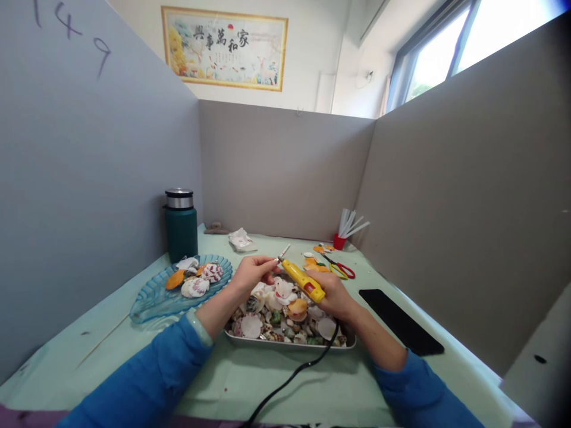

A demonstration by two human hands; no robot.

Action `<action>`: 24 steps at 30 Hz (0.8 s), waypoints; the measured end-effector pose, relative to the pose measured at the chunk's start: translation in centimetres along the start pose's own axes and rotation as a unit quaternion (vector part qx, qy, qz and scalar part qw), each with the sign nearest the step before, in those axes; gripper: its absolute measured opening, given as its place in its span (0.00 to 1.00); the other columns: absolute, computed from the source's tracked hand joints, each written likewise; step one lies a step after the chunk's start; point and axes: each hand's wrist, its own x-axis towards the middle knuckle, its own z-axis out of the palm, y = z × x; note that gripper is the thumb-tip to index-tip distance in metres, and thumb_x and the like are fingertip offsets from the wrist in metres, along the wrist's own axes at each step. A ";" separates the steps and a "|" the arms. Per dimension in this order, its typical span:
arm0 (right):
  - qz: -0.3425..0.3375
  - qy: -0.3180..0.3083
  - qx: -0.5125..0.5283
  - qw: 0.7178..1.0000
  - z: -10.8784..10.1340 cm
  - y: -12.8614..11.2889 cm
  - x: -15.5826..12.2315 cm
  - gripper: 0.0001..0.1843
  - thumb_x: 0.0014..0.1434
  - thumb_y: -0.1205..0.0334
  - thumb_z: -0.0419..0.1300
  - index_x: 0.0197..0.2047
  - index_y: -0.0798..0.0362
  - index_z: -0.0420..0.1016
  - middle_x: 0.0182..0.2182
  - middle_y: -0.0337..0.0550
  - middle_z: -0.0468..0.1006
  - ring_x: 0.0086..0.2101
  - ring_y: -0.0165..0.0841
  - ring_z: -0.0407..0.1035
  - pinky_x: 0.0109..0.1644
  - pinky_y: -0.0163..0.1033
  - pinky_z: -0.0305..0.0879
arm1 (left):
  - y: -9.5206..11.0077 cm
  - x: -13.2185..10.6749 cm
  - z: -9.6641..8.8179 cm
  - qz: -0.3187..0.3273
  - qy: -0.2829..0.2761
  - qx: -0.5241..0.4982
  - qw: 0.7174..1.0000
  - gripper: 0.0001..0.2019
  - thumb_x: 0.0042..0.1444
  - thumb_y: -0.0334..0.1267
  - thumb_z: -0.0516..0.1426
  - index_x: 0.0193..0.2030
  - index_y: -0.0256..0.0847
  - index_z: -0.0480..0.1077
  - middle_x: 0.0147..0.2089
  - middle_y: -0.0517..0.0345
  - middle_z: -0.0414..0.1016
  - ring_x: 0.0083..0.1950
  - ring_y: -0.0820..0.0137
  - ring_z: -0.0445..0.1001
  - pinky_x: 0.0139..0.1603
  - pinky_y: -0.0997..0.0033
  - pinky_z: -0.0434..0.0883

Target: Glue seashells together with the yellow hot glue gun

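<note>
My right grip is wrapped around the yellow tool above the shell tray; expect light, rigid plastic, best held by its body. Whether my left grip pinches anything, I cannot tell.

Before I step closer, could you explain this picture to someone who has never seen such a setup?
There is no robot: these are a person's bare hands, seen from a camera worn on their head, looking forward and down. The right hand holds a yellow tool with a black cord; the left hand is by its tip, though what it grips is unclear. Below is a tray of shells. On the table around it are a blue dish with more shells, a flask, scissors and a red cup of pale sticks.
</note>
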 end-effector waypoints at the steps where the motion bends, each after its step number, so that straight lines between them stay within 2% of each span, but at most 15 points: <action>1: -0.001 -0.003 -0.001 1.000 0.0 -0.1 0.0 0.07 0.51 0.69 0.54 0.35 0.53 0.68 0.27 0.40 0.72 0.26 0.29 0.64 0.31 0.32 0.57 | 0.0 0.0 0.0 -0.001 -0.001 0.000 1.000 0.16 0.45 0.44 0.62 0.35 0.32 0.75 0.30 0.52 0.77 0.18 0.81 0.65 0.23 0.78 0.66; 9: 0.011 -0.005 -0.003 1.000 0.1 0.2 -0.1 0.09 0.52 0.70 0.54 0.38 0.53 0.69 0.28 0.40 0.73 0.28 0.29 0.64 0.33 0.33 0.56 | 0.5 -0.3 0.2 -0.022 0.000 -0.007 1.000 0.16 0.43 0.42 0.64 0.35 0.31 0.75 0.30 0.51 0.78 0.18 0.81 0.65 0.23 0.77 0.66; 13: 0.020 -0.001 0.000 1.000 0.1 0.2 -0.1 0.07 0.53 0.68 0.55 0.37 0.53 0.69 0.28 0.41 0.73 0.28 0.30 0.65 0.33 0.33 0.57 | 0.6 -0.3 0.1 -0.024 -0.001 -0.016 1.000 0.17 0.42 0.43 0.64 0.35 0.31 0.74 0.31 0.51 0.77 0.18 0.81 0.65 0.24 0.76 0.67; 18: 0.030 0.010 0.013 0.999 0.1 0.2 -0.1 0.08 0.54 0.67 0.55 0.39 0.53 0.69 0.32 0.43 0.75 0.32 0.32 0.67 0.36 0.34 0.60 | 0.4 -0.2 0.1 -0.029 -0.002 -0.025 0.999 0.18 0.41 0.43 0.65 0.37 0.31 0.74 0.31 0.51 0.77 0.18 0.81 0.65 0.24 0.76 0.67; 24: 0.017 0.003 0.015 1.000 0.1 0.2 -0.1 0.07 0.53 0.68 0.55 0.38 0.53 0.69 0.29 0.41 0.74 0.29 0.30 0.66 0.33 0.33 0.58 | 0.6 -0.3 0.1 -0.029 -0.008 -0.023 0.999 0.18 0.41 0.43 0.65 0.36 0.31 0.75 0.31 0.51 0.77 0.18 0.81 0.65 0.24 0.76 0.66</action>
